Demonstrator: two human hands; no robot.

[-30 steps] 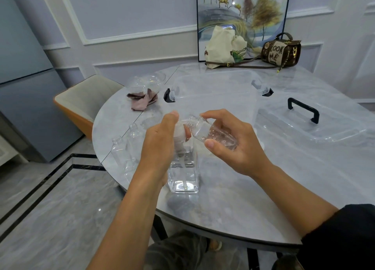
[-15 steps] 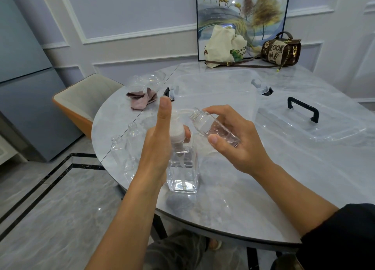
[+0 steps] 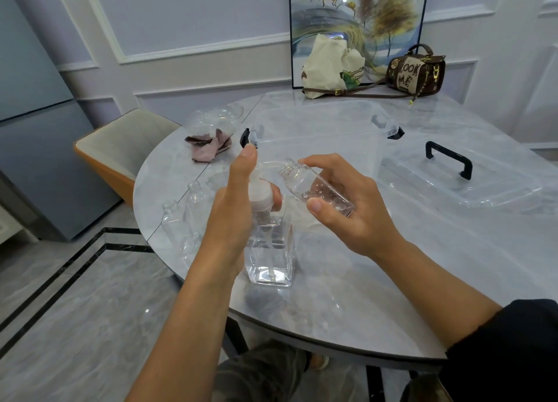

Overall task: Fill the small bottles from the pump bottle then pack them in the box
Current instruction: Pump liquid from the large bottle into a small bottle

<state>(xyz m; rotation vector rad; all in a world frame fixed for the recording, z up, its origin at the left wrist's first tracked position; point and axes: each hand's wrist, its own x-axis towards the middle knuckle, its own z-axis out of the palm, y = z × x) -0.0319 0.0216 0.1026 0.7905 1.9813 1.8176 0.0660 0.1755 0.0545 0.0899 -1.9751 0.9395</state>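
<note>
A clear square pump bottle point(image 3: 271, 256), about half full of clear liquid, stands near the table's front edge. My left hand point(image 3: 235, 211) grips its neck below the white collar, thumb on the far side, index finger straight up beside the pump head. My right hand point(image 3: 353, 208) holds a small clear bottle point(image 3: 314, 187) tilted, its open mouth at the tip of the pump spout. A little liquid with bubbles lies inside it. Three empty small bottles point(image 3: 172, 220) stand left of my left hand. The clear box point(image 3: 317, 135) stands open behind.
The box's clear lid with a black handle point(image 3: 450, 160) lies to the right. A clear bowl point(image 3: 217, 120) and a pink cloth point(image 3: 210, 146) sit at the far left. A cream tote point(image 3: 329, 66) and a brown handbag point(image 3: 416, 72) stand at the back. A chair point(image 3: 120, 147) is on the left.
My left index finger, bent down on the pump head a second ago, has lifted straight and the pump head has risen. The small bottle's mouth rose with the spout.
</note>
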